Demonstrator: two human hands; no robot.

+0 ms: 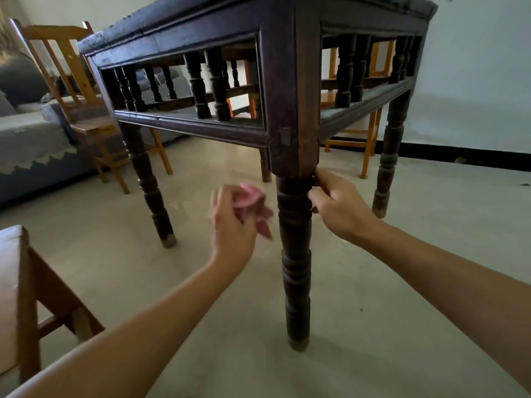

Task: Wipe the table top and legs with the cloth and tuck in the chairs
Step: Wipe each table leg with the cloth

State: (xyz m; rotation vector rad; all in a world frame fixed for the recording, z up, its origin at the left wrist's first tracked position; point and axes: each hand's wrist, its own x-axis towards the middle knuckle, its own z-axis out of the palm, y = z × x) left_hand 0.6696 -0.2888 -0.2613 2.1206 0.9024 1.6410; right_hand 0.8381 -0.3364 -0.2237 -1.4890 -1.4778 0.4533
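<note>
A dark wooden table (201, 30) with turned spindles fills the upper view, seen from low down. Its nearest turned leg (296, 254) stands in the middle. My left hand (232, 222) grips a bunched pink cloth (251, 196) just left of that leg, apart from it and blurred. My right hand (336, 205) grips the right side of the leg's upper part, fingers curled round it. An orange wooden chair (86, 90) stands at the table's left end. Another orange chair (370, 130) stands behind the table at the right.
A brown stool or chair (26, 297) is at the near left. A grey sofa (31, 139) with a lace cover lies at the far left. A white wall with a black skirting (459, 156) runs behind. The floor is pale tile.
</note>
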